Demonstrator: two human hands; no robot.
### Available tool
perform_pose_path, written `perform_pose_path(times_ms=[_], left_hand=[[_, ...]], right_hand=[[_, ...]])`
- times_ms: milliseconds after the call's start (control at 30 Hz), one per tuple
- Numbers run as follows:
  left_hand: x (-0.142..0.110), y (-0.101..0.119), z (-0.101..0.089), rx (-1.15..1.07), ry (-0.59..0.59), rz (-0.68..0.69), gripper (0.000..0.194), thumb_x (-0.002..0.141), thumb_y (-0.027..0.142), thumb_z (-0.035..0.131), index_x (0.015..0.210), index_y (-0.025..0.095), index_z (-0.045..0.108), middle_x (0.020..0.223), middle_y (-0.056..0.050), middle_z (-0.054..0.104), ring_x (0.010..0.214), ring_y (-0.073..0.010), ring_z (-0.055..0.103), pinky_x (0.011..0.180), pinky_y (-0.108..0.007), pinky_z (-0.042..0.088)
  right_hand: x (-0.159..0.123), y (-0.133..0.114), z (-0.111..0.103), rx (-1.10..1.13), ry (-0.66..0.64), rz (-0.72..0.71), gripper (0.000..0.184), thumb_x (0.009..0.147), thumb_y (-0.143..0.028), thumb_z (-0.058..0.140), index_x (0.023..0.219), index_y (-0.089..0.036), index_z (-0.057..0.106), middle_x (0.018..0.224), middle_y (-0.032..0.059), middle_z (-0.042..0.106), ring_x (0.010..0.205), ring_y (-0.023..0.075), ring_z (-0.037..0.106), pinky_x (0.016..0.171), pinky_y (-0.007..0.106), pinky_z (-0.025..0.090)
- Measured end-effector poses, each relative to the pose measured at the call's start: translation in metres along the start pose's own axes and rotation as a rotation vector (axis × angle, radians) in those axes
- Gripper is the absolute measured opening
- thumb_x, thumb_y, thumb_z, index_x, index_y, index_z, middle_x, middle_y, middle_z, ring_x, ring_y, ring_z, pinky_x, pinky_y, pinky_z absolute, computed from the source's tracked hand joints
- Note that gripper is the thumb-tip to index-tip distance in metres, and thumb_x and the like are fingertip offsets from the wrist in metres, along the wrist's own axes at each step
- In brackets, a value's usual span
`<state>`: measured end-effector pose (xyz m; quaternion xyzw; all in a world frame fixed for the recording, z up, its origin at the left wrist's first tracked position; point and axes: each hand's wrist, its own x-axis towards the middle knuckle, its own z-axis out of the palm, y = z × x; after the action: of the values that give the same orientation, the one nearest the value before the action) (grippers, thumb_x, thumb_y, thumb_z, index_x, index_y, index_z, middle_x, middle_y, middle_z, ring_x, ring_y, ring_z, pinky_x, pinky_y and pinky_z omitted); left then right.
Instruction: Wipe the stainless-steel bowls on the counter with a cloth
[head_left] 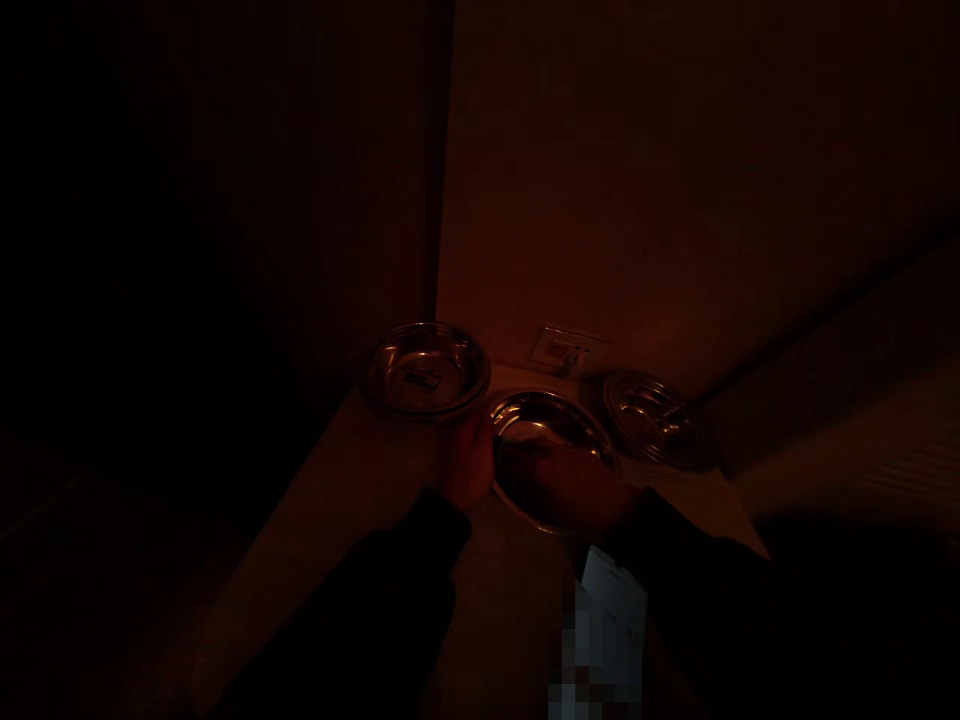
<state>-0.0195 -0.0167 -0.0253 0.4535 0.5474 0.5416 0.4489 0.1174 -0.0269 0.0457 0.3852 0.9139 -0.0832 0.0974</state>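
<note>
The view is very dark. A round, shiny metal dish [536,402] sits on the table between my hands. My left hand [469,465] is closed at the dish's left rim and appears to grip it. Over the inside of the same dish reaches my right hand [577,485], its fingers pointing left. Shadow hides those fingers, so I cannot make out whether anything is under them. A second metal dish [427,405] lies to the left, with a small dark rectangle on its bottom. At the right is a metal plate [656,418] with raised dividers.
The pale table [300,530] has its left edge running diagonally. A wall [585,200] rises behind it, bearing a socket plate [570,348] with something plugged in. A pale badge-like card [615,590] hangs below my right wrist, partly pixelated.
</note>
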Motion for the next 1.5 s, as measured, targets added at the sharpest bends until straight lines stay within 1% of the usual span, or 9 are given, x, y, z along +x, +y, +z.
perform_pose_path(times_ms=[233, 533, 633, 767, 933, 1033, 1233, 1400, 1500], left_hand=[[0.001, 0.001, -0.004, 0.085, -0.026, 0.035, 0.029, 0.088, 0.026, 0.038, 0.091, 0.015, 0.065, 0.094, -0.007, 0.070, 0.089, -0.0203, 0.062, 0.089, -0.035, 0.045], [-0.002, 0.010, -0.002, 0.085, -0.028, 0.001, 0.032, 0.089, 0.021, 0.037, 0.105, 0.012, 0.064, 0.111, -0.011, 0.067, 0.103, -0.0217, 0.060, 0.097, -0.036, 0.042], [-0.002, 0.011, -0.002, 0.100, -0.028, 0.002, 0.033, 0.089, 0.020, 0.038, 0.108, 0.011, 0.063, 0.116, -0.012, 0.065, 0.107, -0.0220, 0.059, 0.099, -0.036, 0.040], [0.002, 0.006, -0.003, 0.092, -0.051, 0.042, 0.033, 0.089, 0.022, 0.037, 0.103, 0.011, 0.064, 0.109, -0.012, 0.067, 0.100, -0.0218, 0.061, 0.096, -0.037, 0.042], [0.007, 0.004, -0.003, 0.012, -0.042, 0.060, 0.029, 0.086, 0.021, 0.041, 0.099, 0.012, 0.066, 0.105, -0.010, 0.069, 0.098, -0.0208, 0.062, 0.094, -0.035, 0.043], [0.008, 0.004, -0.004, 0.012, -0.045, 0.068, 0.028, 0.085, 0.023, 0.043, 0.091, 0.014, 0.068, 0.099, -0.007, 0.071, 0.095, -0.0202, 0.063, 0.091, -0.034, 0.044], [0.004, 0.007, -0.008, -0.004, -0.062, 0.015, 0.034, 0.087, 0.033, 0.041, 0.096, 0.014, 0.068, 0.100, -0.008, 0.071, 0.096, -0.0208, 0.063, 0.090, -0.033, 0.045], [-0.008, 0.012, -0.005, 0.052, -0.110, -0.015, 0.036, 0.088, 0.030, 0.043, 0.112, 0.011, 0.062, 0.115, -0.012, 0.066, 0.107, -0.0221, 0.060, 0.097, -0.035, 0.042], [-0.012, 0.013, -0.001, 0.043, -0.118, -0.003, 0.039, 0.088, 0.025, 0.043, 0.122, 0.009, 0.054, 0.125, -0.014, 0.060, 0.116, -0.0223, 0.055, 0.102, -0.035, 0.039]], right_hand=[[0.018, -0.001, 0.003, -0.106, 0.031, 0.223, 0.033, 0.092, -0.020, 0.036, 0.116, -0.020, 0.059, 0.115, 0.0148, 0.062, 0.102, 0.0240, 0.060, 0.075, 0.033, 0.050], [0.012, 0.012, 0.005, -0.162, 0.039, 0.369, 0.032, 0.091, -0.036, 0.041, 0.105, -0.018, 0.064, 0.092, 0.0152, 0.068, 0.096, 0.0303, 0.063, 0.069, 0.037, 0.050], [0.012, 0.013, 0.005, -0.148, 0.032, 0.353, 0.033, 0.093, -0.032, 0.037, 0.107, -0.018, 0.064, 0.094, 0.0151, 0.068, 0.096, 0.0278, 0.062, 0.071, 0.035, 0.049], [0.009, 0.012, 0.003, -0.108, 0.030, 0.259, 0.035, 0.093, -0.028, 0.038, 0.118, -0.020, 0.060, 0.115, 0.0152, 0.062, 0.104, 0.0246, 0.059, 0.076, 0.032, 0.049], [-0.005, 0.012, 0.003, -0.039, -0.029, 0.046, 0.031, 0.091, -0.024, 0.045, 0.116, -0.027, 0.062, 0.121, 0.0041, 0.062, 0.115, 0.0196, 0.052, 0.086, 0.028, 0.046], [-0.010, 0.013, 0.005, -0.008, -0.043, -0.005, 0.030, 0.091, -0.024, 0.046, 0.117, -0.026, 0.062, 0.125, 0.0027, 0.060, 0.120, 0.0199, 0.048, 0.092, 0.028, 0.042], [-0.001, 0.009, 0.010, -0.049, 0.023, 0.182, 0.031, 0.093, -0.024, 0.040, 0.113, -0.020, 0.063, 0.115, 0.0093, 0.065, 0.109, 0.0221, 0.056, 0.085, 0.029, 0.045], [0.016, 0.015, 0.012, -0.126, 0.049, 0.371, 0.032, 0.092, -0.027, 0.039, 0.106, -0.013, 0.065, 0.095, 0.0164, 0.069, 0.089, 0.0251, 0.065, 0.077, 0.034, 0.047], [0.025, 0.019, 0.011, -0.154, 0.040, 0.419, 0.032, 0.092, -0.028, 0.039, 0.101, -0.013, 0.066, 0.091, 0.0170, 0.070, 0.087, 0.0268, 0.066, 0.073, 0.034, 0.048]])
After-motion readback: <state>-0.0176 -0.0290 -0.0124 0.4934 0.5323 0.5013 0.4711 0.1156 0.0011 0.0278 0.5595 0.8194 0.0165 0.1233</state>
